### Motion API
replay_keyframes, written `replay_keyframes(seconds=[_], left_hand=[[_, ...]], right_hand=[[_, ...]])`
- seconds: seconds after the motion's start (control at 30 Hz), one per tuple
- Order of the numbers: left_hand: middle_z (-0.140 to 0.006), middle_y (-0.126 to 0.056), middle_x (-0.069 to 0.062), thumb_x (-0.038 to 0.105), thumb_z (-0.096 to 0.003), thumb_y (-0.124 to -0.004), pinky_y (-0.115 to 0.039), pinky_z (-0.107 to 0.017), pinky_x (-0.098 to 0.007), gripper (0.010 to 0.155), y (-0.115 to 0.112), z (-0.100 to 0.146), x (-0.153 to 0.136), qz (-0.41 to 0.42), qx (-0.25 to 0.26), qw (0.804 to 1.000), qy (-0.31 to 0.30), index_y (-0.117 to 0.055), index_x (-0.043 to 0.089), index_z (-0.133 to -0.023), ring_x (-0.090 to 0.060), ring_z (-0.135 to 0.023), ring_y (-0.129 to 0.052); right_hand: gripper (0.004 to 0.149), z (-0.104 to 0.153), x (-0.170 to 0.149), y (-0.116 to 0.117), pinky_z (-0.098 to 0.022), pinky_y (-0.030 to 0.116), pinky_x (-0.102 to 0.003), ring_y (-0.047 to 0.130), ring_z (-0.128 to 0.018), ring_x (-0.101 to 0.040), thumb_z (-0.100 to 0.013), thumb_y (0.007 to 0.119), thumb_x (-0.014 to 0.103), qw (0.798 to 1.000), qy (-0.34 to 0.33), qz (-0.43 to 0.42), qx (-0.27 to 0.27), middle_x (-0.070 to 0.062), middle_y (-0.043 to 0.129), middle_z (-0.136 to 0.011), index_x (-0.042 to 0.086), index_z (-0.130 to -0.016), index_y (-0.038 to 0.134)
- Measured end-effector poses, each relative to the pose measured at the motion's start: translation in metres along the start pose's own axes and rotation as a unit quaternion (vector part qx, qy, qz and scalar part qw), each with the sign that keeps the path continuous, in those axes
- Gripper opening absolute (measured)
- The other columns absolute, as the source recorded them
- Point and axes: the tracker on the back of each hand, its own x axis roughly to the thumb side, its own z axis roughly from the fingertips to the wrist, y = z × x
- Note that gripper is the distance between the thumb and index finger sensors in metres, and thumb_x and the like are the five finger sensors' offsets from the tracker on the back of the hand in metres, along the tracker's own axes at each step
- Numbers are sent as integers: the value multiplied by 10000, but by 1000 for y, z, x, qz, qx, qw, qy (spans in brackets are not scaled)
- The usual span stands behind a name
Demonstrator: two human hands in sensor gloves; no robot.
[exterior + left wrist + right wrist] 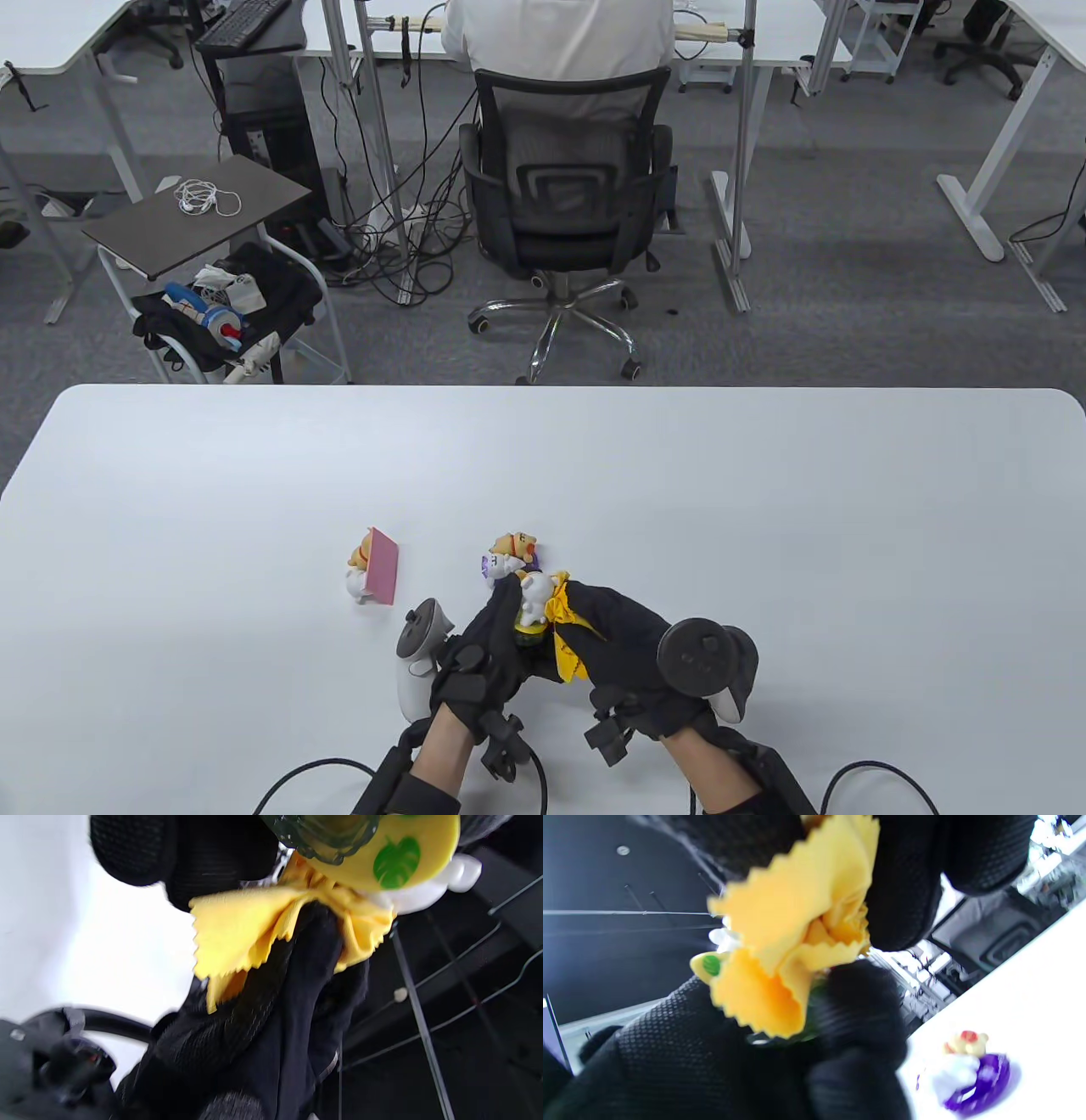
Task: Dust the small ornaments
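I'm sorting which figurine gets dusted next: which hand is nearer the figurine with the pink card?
Left. The left hand lies just right of and nearer the camera than the small orange-and-white figurine with the pink card; the right hand, pinching the yellow cloth, is farther right.

Yellow cloth (567, 632) with zigzag edges; white figurine (534, 594) on yellow base printed with green leaf; purple-based ornament (971, 1079); black gloves.

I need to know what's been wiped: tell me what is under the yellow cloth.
The yellow cloth, pinched by the right hand, lies against the white figurine that the left hand holds. The figurine's yellow base shows; the covered side cannot be seen.
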Motion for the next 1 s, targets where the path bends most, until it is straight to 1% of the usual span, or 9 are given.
replay_keyframes(seconds=[0.1,0.17,0.23,0.3,0.43,0.6,0.7,0.8,1.0], left_hand=[[-944,-643,-95,653,-600,-498,-836,-508,-365,711,7,4,1,17,37,999,0,-138,278,-1086,-174,-653,-915],[-973,-568,-104,636,-595,-477,-818,-535,-357,718,10,7,-4,28,60,998,6,-64,282,-1064,-156,-681,-881],[-1008,-430,-139,593,-600,-471,-778,-585,-367,736,8,5,-5,35,49,998,3,46,278,-1020,-156,-735,-813],[-1011,-401,-150,575,-603,-476,-767,-599,-376,731,5,3,-6,35,38,999,-7,51,283,-1017,-157,-741,-793],[-987,-455,-180,542,-605,-516,-784,-554,-400,715,0,1,-3,57,7,998,-3,-17,271,-1040,-170,-674,-825],[-988,-465,-168,550,-607,-522,-791,-542,-385,714,0,1,2,15,21,1000,2,-24,282,-1044,-151,-653,-831],[-1009,-430,-159,546,-608,-524,-772,-551,-395,718,3,3,0,-10,47,999,13,-6,297,-1039,-169,-671,-814],[-1035,-453,-147,532,-609,-555,-772,-517,-407,708,4,3,6,-93,45,995,7,-65,302,-1065,-195,-648,-826],[-993,-586,-125,509,-598,-682,-792,-457,-413,700,8,7,21,-142,85,986,-21,-212,360,-1096,-210,-560,-870]], right_hand=[[474,4,12,-3,-537,786,-536,979,-609,-281,-463,893,317,997,-57,37,-48,-93,900,-781,197,-915,814],[463,6,22,1,-542,784,-534,977,-617,-279,-453,912,316,992,-101,71,-42,-85,905,-781,225,-901,837],[451,9,29,11,-527,797,-519,984,-613,-274,-430,946,318,983,-138,123,-20,-68,934,-763,239,-869,878],[445,12,32,19,-517,805,-509,988,-606,-264,-423,955,330,969,-166,182,-19,-58,945,-753,247,-856,889],[442,7,23,8,-520,790,-518,972,-601,-263,-434,942,335,974,-131,180,-48,-50,944,-750,255,-863,878],[449,5,21,-4,-521,784,-521,959,-587,-271,-453,924,324,977,-98,172,-74,-75,932,-744,209,-882,859],[453,6,28,-1,-531,781,-527,955,-603,-274,-449,926,330,982,-129,133,-44,-69,930,-753,221,-884,860],[451,9,36,8,-550,763,-542,938,-632,-283,-448,923,328,972,-144,185,-30,-71,916,-758,229,-883,860],[447,3,20,-5,-544,759,-545,934,-626,-288,-459,902,320,982,-82,161,-47,-80,907,-763,248,-896,845]])
